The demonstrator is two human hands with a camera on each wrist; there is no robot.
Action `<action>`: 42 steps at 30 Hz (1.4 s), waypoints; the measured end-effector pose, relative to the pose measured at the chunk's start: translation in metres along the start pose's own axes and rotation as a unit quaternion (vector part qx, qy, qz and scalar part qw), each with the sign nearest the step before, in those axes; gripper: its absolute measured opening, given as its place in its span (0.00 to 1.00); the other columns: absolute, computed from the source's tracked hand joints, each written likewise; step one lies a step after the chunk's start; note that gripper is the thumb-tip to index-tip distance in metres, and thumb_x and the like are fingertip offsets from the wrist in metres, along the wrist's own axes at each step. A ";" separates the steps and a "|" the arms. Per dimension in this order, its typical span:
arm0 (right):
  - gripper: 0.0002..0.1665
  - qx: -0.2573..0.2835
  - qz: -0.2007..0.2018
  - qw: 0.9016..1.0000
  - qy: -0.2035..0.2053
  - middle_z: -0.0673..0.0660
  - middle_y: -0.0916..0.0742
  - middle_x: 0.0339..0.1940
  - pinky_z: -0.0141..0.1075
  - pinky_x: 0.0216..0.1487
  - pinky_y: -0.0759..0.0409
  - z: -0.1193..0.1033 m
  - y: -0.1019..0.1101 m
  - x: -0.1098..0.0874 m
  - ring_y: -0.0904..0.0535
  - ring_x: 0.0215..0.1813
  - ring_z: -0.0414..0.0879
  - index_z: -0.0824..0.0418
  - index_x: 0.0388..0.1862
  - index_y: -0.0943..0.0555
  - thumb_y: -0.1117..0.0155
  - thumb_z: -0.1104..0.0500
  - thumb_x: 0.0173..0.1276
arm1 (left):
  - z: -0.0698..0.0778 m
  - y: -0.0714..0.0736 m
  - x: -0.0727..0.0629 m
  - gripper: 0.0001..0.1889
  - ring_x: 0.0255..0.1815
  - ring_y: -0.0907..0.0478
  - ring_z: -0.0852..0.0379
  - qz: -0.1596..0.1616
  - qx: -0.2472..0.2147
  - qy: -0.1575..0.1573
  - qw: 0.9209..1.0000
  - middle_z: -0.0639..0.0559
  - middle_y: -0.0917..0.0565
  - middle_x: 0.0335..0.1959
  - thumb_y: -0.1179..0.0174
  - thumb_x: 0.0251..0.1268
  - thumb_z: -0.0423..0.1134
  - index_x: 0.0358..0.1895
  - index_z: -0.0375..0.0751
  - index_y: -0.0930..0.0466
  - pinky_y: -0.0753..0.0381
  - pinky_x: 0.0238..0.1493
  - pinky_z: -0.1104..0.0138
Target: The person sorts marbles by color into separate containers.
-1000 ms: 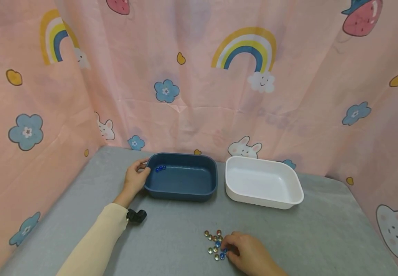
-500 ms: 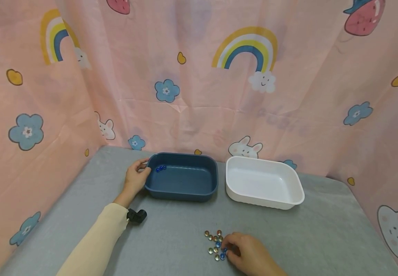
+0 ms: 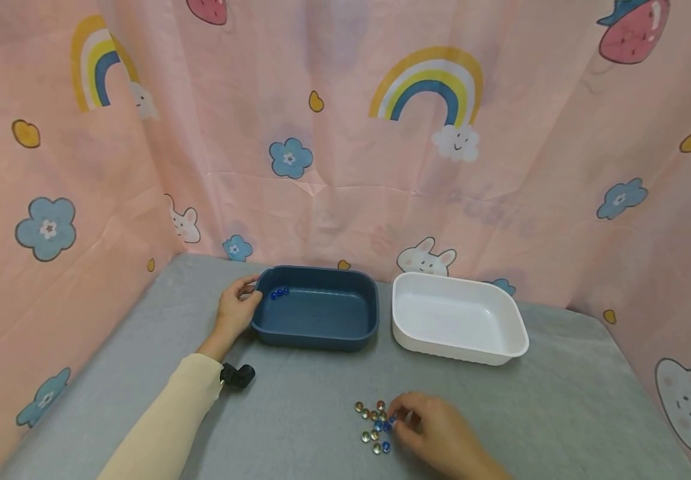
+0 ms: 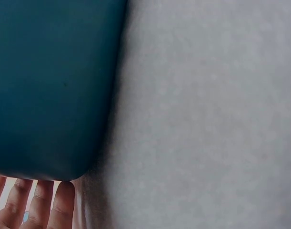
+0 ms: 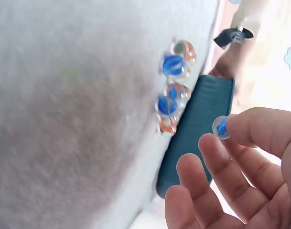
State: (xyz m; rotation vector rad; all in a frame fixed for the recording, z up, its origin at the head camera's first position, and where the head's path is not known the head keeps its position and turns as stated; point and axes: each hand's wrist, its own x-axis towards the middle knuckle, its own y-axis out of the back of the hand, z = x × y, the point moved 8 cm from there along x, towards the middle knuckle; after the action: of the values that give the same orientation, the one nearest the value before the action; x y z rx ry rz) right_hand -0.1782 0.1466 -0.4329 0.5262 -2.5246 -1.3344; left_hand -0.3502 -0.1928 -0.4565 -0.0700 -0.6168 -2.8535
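My right hand pinches a blue-swirled glass marble between thumb and index finger; its other fingers are loosely bent. Just left of that hand lies a small cluster of clear marbles on the table, some with amber or orange swirls, like the marble, others blue, like the marble. My left hand holds the left end of a dark blue rectangular tray, thumb at the rim and fingers against the outer end wall. Three dark blue marbles sit inside the tray's left end.
A white rectangular tray stands right of the blue one, a narrow gap between them. Grey cloth covers the table. Behind and at both sides hangs a pink curtain with cartoon prints. A black strap device sits on my left wrist.
My right hand has shifted slightly up and away from the table with a blue marble pinched in it. Another blue marble shows beside the cluster. The left hand and both trays stay put.
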 end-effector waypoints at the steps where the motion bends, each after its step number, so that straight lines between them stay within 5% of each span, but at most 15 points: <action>1: 0.08 -0.001 0.008 1.000 0.006 0.39 0.16 0.30 0.27 0.29 0.27 -0.001 0.002 0.000 0.29 0.29 0.27 0.50 0.35 0.16 0.33 0.61 0.57 | 0.000 0.000 0.000 0.22 0.54 0.22 0.41 0.000 -0.001 0.001 1.000 0.37 0.21 0.57 0.47 0.66 0.37 0.64 0.43 0.27 0.23 0.52 0.51; 19: 0.08 -0.006 0.085 0.995 0.061 0.39 0.16 0.29 0.29 0.29 0.24 -0.010 0.032 0.010 0.26 0.28 0.27 0.50 0.33 0.17 0.32 0.63 0.57 | 0.001 0.001 0.000 0.22 0.53 0.22 0.41 0.003 0.002 -0.003 1.000 0.36 0.21 0.58 0.47 0.65 0.36 0.64 0.41 0.27 0.22 0.50 0.53; 25: 0.07 -0.001 0.069 0.997 0.030 0.39 0.16 0.29 0.29 0.30 0.23 -0.008 0.036 0.018 0.25 0.28 0.28 0.51 0.34 0.17 0.33 0.62 0.59 | 0.000 0.000 0.000 0.22 0.52 0.21 0.43 -0.001 0.000 0.002 1.000 0.38 0.20 0.57 0.47 0.65 0.37 0.63 0.43 0.26 0.22 0.50 0.53; 42: 0.07 -0.010 0.115 0.992 0.043 0.40 0.15 0.30 0.27 0.29 0.24 -0.026 0.056 0.043 0.24 0.29 0.29 0.49 0.34 0.16 0.31 0.60 0.58 | 0.001 0.000 -0.001 0.23 0.53 0.22 0.42 -0.003 0.000 0.003 1.000 0.37 0.21 0.58 0.47 0.66 0.37 0.64 0.43 0.27 0.22 0.51 0.53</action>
State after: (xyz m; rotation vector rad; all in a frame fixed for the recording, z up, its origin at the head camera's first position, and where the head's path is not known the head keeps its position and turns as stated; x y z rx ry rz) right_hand -0.2194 0.1388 -0.3701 0.2716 -2.4137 -1.2254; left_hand -0.3491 -0.1927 -0.4560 -0.0588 -0.6171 -2.8588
